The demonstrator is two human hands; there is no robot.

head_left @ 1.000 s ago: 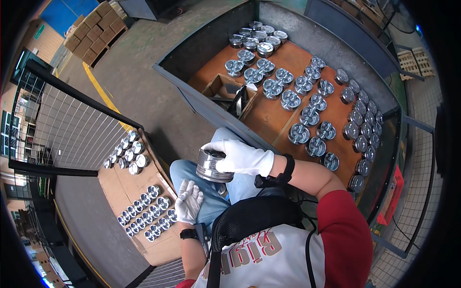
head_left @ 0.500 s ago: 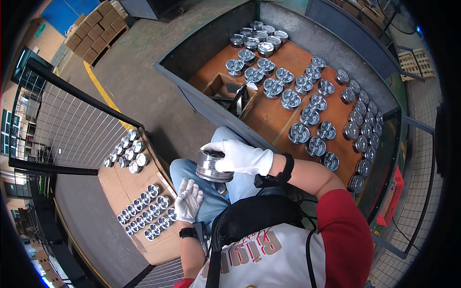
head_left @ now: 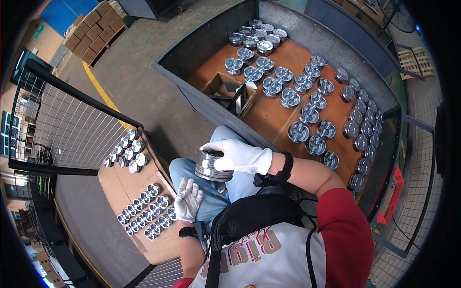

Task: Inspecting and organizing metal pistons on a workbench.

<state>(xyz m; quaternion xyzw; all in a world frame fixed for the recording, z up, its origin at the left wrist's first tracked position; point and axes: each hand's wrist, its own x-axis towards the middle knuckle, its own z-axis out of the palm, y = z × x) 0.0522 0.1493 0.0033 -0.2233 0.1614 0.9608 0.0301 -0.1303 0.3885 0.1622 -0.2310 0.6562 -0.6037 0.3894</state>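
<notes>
Piston in the air, just outside the near wall of the grey bin: that is where I see it, over the person's jeans. White-gloved, the right hand grasps it around its upper edge, fingers over the hollow end, ring grooves showing on the side below. Farther out from that wall, on the bin's left, the left hand lies palm up by the thigh, fingers loosely curled and gripping nothing.

As for what has just changed, I can find very little. Over the past second the piston stays at the same height and tilt beside the bin, and the grip around it looks the same. The left hand's fingers shift only a touch, if at all. The whole view slides slightly, which I put down to the head moving rather than the part.

I take that as a pause in the handling: the piston is being held steady, neither set down nor passed across. The stock agrees. Inside the bin, the loose groups of pistons on the brown board and the small carton look undisturbed. Left of the bin, the rows of smaller-looking pistons on the cardboard sheet keep their places too.
</notes>
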